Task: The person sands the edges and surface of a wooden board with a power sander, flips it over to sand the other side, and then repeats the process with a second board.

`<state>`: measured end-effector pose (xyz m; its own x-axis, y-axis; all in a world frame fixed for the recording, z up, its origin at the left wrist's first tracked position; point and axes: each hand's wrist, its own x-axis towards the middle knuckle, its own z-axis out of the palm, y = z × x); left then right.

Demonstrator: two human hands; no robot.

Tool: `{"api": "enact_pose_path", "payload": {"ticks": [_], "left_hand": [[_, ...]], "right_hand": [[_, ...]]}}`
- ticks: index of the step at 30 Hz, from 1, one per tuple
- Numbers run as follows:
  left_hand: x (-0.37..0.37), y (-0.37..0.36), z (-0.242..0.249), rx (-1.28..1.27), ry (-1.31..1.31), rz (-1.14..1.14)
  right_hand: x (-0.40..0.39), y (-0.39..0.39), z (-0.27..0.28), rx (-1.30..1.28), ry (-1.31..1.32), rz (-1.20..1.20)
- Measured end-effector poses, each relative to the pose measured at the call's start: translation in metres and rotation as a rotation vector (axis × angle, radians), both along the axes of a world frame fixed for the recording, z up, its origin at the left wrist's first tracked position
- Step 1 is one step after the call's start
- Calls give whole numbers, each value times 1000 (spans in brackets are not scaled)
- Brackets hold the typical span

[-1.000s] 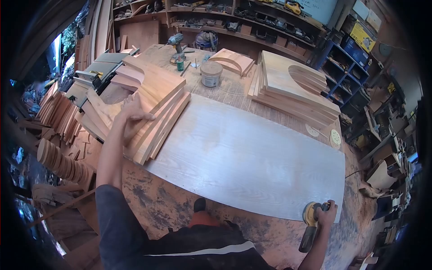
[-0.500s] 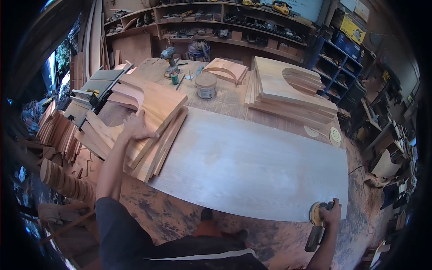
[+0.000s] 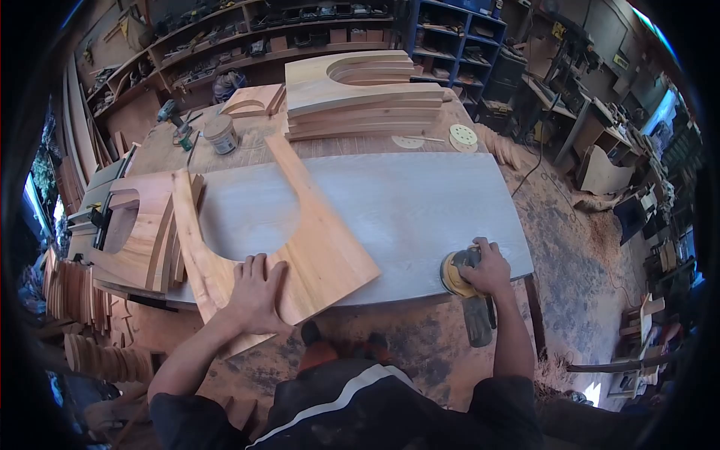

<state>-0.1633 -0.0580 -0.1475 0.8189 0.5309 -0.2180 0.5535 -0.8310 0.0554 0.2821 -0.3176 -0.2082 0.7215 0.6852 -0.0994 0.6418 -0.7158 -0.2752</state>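
Observation:
A pale wooden panel with a deep U-shaped cutout (image 3: 330, 266) lies at an angle over the smooth grey board (image 3: 420, 195), and one end overhangs the front edge. My left hand (image 3: 256, 296) grips this panel below the curve, its fingers on the upper face. At the right end of the board, my right hand (image 3: 489, 268) is wrapped around the top of an orbital sander (image 3: 452, 274). The sander's dark dust canister hangs over the front edge. Left of the panel sits a stack of similar cut panels (image 3: 146, 232).
Behind the board rises a tall stack of cutout panels (image 3: 360, 112). A tub (image 3: 220, 135), a cordless drill (image 3: 171, 112) and a sanding disc (image 3: 463, 137) rest at the back. Blue shelving (image 3: 450, 45) stands behind; a cable (image 3: 536, 161) trails at right.
My left hand has brought the top panel rightward off the left stack onto the grey board. My view has turned right. The sander remains in my right hand near the board's right end.

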Motion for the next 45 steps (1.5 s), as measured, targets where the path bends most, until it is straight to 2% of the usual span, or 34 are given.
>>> {"api": "enact_pose_path", "payload": {"ticks": [3, 6, 10, 14, 17, 19, 20, 21, 23, 26, 33, 36, 43, 45], "left_hand": [[57, -30, -17, -151, 57, -103], [98, -44, -61, -102, 33, -191], [141, -45, -91, -179, 56, -265], [146, -28, -120, -126, 71, -403], [138, -13, -127, -95, 98, -449], [126, -3, -129, -276, -139, -192], [113, 2, -127, -251, -243, -44], [102, 12, -136, -248, -251, -51], [87, 29, -168, -112, -549, 495], [83, 31, -200, -115, -529, 576], [90, 21, -191, -104, -431, 538], [91, 20, -193, -74, -455, 520], [88, 18, -194, -77, -486, 535], [90, 22, -193, -62, -482, 530]], "right_hand": [[17, -21, 5, 74, 51, 42], [23, -47, 18, 93, 24, 31], [17, -67, 50, 99, -52, 41], [13, -61, 75, 130, -109, 148], [1, -25, 91, 128, -112, 236], [-3, 6, 84, 102, -117, 255], [-7, 24, 78, 72, -112, 292], [-9, 43, 70, 44, -106, 327], [-10, 78, 50, 34, -106, 341], [-11, 127, 34, -10, -111, 331], [-46, 178, 22, -66, -168, 251], [-59, 183, 21, -63, -164, 303], [-37, 180, 21, -117, -185, 188], [-45, 171, 17, -90, -173, 262]]}}
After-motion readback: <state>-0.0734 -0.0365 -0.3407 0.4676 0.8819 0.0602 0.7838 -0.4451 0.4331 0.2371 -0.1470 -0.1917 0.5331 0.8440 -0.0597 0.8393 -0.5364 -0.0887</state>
